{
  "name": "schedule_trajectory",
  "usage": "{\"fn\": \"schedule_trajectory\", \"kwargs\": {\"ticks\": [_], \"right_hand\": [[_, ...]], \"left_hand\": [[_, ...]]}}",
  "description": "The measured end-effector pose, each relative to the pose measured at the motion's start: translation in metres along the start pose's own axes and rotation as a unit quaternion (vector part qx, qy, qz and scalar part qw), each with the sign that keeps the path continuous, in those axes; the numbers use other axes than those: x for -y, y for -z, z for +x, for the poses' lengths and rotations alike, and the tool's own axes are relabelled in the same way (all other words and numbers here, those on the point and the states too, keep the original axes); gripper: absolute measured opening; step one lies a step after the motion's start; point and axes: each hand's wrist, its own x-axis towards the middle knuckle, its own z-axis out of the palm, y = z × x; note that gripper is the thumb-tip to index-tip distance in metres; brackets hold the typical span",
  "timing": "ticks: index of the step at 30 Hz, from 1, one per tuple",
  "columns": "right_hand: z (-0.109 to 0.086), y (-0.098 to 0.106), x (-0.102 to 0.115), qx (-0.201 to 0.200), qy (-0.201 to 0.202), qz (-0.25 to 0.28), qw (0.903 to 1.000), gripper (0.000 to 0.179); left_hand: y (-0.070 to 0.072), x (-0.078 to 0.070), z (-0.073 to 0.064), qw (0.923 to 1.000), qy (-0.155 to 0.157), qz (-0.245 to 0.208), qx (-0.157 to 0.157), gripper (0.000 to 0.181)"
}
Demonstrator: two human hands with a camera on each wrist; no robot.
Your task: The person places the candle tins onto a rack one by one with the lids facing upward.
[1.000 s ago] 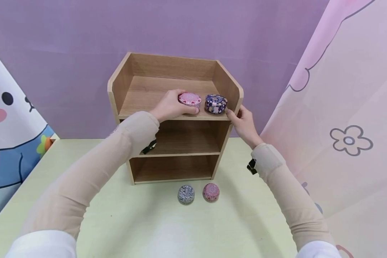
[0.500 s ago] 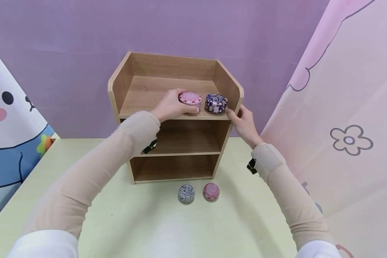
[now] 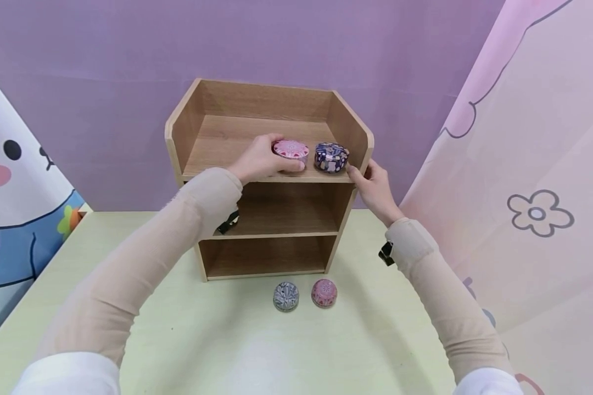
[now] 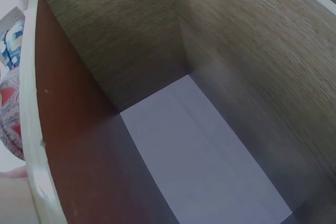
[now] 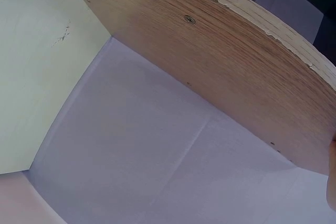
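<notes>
**Left grip (image 3: 259, 160) on the pink-and-white tin (image 3: 290, 148), right grip (image 3: 374, 191) on the shelf unit (image 3: 264, 101)**

Far left: cartoon-print cloth (image 3: 17, 192) alongside the pale table (image 3: 237, 351). Purple cloth (image 3: 277, 38) spans the back, behind the unit.

Left sleeve (image 3: 113, 274) (beige, white cuff at the bottom) comes in from lower left and blocks the left part of the middle compartment (image 3: 291, 206) and lower compartment (image 3: 272, 255). Small black part (image 3: 228, 222) sits under that wrist, in front of the middle compartment.

Left grip: holding the pink-and-white tin, thumb along its front, fingers round the rear left. Tin is at the front of the top shelf (image 3: 227, 134), right of centre.

On the table in front of the unit: grey patterned tin (image 3: 286, 297), then rose tin (image 3: 324, 293) just beside it, small gap between.

Back up top: navy tin (image 3: 331, 157) right of the held one, apart from it, near the right side wall.

Right grip: clamped on the unit's right front corner, thumb in front, fingers behind the wall. Thumb tip right at the navy tin; can't tell if touching.

Far right: right sleeve (image 3: 449, 302), then pink cloth (image 3: 563, 137) with a flower outline.

Containers: top shelf carries two tins, walls on both sides and back. Tin insides hidden.
</notes>
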Motion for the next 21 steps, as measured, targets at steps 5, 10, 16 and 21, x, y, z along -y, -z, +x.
{"fn": "schedule_trajectory", "kwargs": {"ticks": [5,10,16,21], "right_hand": [[0.001,-0.001,0.0,0.005,-0.005,0.002,1.0,0.04],[0.002,-0.003,0.0,0.006,-0.012,0.003,0.9999,0.041],[0.002,-0.004,-0.001,0.005,-0.011,0.009,0.9999,0.042],[0.002,-0.004,-0.001,0.005,-0.009,0.01,0.9999,0.041]], "left_hand": [[0.003,0.003,-0.001,0.9992,0.005,-0.039,0.01,0.089],[0.007,0.007,-0.004,0.995,-0.003,-0.1,0.005,0.082],[0.016,0.013,-0.009,0.987,-0.042,-0.147,-0.049,0.065],[0.019,0.014,-0.019,0.9775,-0.084,-0.155,-0.116,0.047]]}}
